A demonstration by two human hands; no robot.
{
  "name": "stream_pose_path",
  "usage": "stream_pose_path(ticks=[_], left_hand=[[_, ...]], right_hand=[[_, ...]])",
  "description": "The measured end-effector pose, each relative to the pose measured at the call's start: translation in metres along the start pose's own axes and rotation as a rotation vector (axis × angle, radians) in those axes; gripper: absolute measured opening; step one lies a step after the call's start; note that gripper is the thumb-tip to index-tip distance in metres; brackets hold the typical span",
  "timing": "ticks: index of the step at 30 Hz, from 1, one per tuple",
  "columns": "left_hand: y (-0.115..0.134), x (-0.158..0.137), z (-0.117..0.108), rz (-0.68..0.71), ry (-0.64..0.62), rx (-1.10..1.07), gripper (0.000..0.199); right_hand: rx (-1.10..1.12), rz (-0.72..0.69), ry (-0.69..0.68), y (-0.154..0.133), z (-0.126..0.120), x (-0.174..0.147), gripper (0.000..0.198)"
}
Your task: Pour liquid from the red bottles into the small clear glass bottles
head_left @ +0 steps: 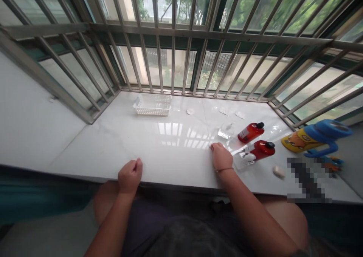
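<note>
- Nearest my remote view: dark clothing (181, 236), which lay below the near edge of a white counter (176, 166).
- Left hand (130, 175): rested at that edge, curled into a loose fist; I saw nothing in it.
- Right hand (222, 158): fingers bunched low at the counter. A pale bit (210, 146) showed at the fingertips; I could not tell whether it was grasped, and it was too small to show a long axis.
- Clear container (240, 160): on the counter, just right of the right hand, partly overlapping a red bottle (259, 150) in view.
- Handling: in my judgement, this step favoured a light fingertip pinch, with the wrist kept clear of the container.
- Orientation: the container's long axis seemed to run rightward, like the bottle's; whether either stood or lay, I could not tell.
</note>
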State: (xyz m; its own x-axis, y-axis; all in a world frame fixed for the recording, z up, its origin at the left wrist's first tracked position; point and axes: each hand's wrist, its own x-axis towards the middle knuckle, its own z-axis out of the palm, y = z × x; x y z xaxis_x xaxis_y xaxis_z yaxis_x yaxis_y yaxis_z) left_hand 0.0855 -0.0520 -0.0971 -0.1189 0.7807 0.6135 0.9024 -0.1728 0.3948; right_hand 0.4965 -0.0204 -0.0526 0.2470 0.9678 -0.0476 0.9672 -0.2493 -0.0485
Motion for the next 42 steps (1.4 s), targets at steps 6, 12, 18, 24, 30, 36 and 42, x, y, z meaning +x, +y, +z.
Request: stream_pose_path(ticks=[6, 12, 18, 24, 30, 36, 42], left_hand=[[0.001, 0.001, -0.001, -0.006, 0.002, 0.015, 0.051], [-0.001, 0.0, 0.0, 0.027, -0.003, 0.022, 0.051], [-0.001, 0.0, 0.003, 0.007, 0.006, 0.022, 0.052], [-0.01, -0.008, 0.002, -0.106, 0.001, -0.127, 0.043], [-0.011, -0.013, 0.003, -0.378, 0.163, -0.379, 0.04], [-0.005, -0.008, 0.001, -0.417, 0.199, -0.378, 0.039], [-0.007, -0.005, 0.0, -0.441, 0.221, -0.362, 0.044]], right_hand=[[-0.01, 0.065, -0.032, -0.02, -0.011, 0.062, 0.032], [-0.047, -0.012, -0.042, 0.0, 0.005, -0.037, 0.028], [-0.092, -0.173, 0.076, 0.059, 0.035, -0.145, 0.031], [-0.071, -0.017, 0.075, 0.06, 0.026, -0.106, 0.027], [-0.021, -0.052, 0.017, -0.026, 0.007, -0.017, 0.035], [0.083, -0.439, -0.108, -0.182, 0.004, 0.0, 0.029], [0.18, -0.893, -0.254, -0.25, 0.003, -0.09, 0.019]])
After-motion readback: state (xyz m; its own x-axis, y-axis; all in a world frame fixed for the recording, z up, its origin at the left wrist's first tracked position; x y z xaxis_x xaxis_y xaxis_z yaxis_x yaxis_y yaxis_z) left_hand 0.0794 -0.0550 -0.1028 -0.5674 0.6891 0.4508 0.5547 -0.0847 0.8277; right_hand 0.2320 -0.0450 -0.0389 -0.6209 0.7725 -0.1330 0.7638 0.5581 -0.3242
